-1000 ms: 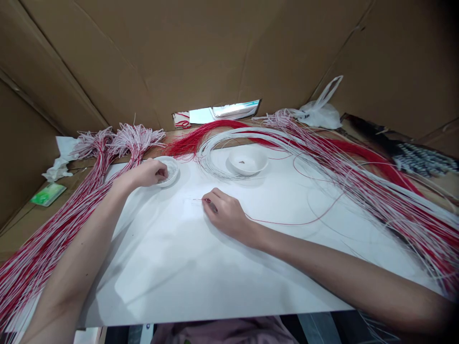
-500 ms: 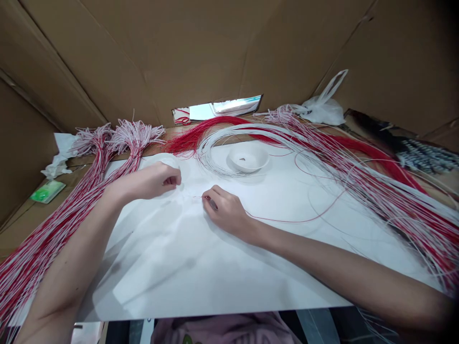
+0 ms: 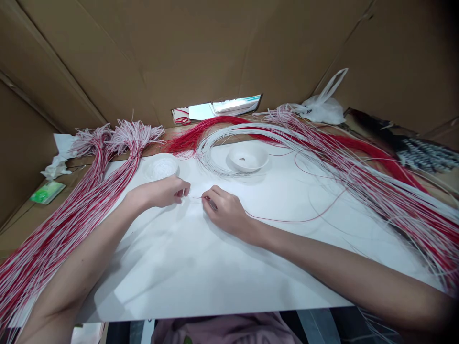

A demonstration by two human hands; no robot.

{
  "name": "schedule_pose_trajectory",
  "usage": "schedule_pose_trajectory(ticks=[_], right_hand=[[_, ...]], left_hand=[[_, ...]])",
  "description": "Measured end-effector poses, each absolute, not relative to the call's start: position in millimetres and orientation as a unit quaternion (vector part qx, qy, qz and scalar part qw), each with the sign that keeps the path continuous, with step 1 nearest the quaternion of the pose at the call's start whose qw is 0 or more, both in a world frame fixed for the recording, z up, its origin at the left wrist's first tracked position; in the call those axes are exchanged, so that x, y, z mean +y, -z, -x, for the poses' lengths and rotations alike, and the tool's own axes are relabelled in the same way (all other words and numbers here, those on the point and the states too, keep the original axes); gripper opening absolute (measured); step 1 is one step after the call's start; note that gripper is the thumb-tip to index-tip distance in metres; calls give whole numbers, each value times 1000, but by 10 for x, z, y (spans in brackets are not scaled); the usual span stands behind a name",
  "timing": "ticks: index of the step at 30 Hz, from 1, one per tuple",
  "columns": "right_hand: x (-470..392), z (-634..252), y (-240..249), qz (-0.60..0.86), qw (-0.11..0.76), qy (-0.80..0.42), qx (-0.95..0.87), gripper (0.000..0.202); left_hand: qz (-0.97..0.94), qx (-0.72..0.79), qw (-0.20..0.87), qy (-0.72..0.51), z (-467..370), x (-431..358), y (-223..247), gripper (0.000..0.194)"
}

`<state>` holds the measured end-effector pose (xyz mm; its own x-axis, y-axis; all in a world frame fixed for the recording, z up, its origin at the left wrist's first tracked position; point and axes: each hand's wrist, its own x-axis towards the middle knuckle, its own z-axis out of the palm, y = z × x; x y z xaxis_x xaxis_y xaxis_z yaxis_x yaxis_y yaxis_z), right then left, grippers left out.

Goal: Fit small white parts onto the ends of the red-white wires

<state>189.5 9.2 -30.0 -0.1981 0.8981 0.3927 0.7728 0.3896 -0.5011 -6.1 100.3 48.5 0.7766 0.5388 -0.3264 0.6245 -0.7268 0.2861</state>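
Observation:
My right hand [image 3: 225,210] is closed in a pinch on a thin red cord [image 3: 301,221], whose short end pokes out toward the left; the rest curves away to the right. Facing it, across a small gap, my left hand [image 3: 168,191] has its fingers pinched together, and whatever they may hold is too small to make out. Just behind that hand is a white dish [image 3: 178,165] with small whitish pieces inside. A second white bowl [image 3: 248,158] sits behind my right hand with a small dark item in it.
Red and white cord bundles [image 3: 82,200] run along the left side; more bundles [image 3: 358,177] cross the right. A coil of white cord [image 3: 204,148] surrounds part of the bowl. Behind are a plastic bag [image 3: 324,110] and cardboard walls [image 3: 201,52].
My left hand has moved right and toward me, away from the white dish and closer to my right hand, uncovering the dish. My right hand has stayed nearly still.

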Motion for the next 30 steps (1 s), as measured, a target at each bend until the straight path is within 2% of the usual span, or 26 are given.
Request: schedule_pose_trajectory(ticks=[6, 11, 14, 18, 30], right_hand=[[94, -1895, 300, 542, 322, -96, -770, 16], [94, -1893, 310, 542, 329, -92, -768, 15], [92, -1894, 310, 541, 330, -95, -767, 15], [90, -1896, 300, 541, 329, -100, -768, 15], [90, -1895, 302, 544, 323, -99, -768, 15]], left_hand=[[-929, 309, 200, 35, 164, 1060, -696, 12], [-924, 355, 125, -71, 320, 1213, -817, 16], [-902, 420, 93, -29, 433, 1382, -721, 21], [-888, 441, 121, 42, 510, 1538, -558, 24], [-895, 424, 131, 37, 503, 1589, -519, 21]])
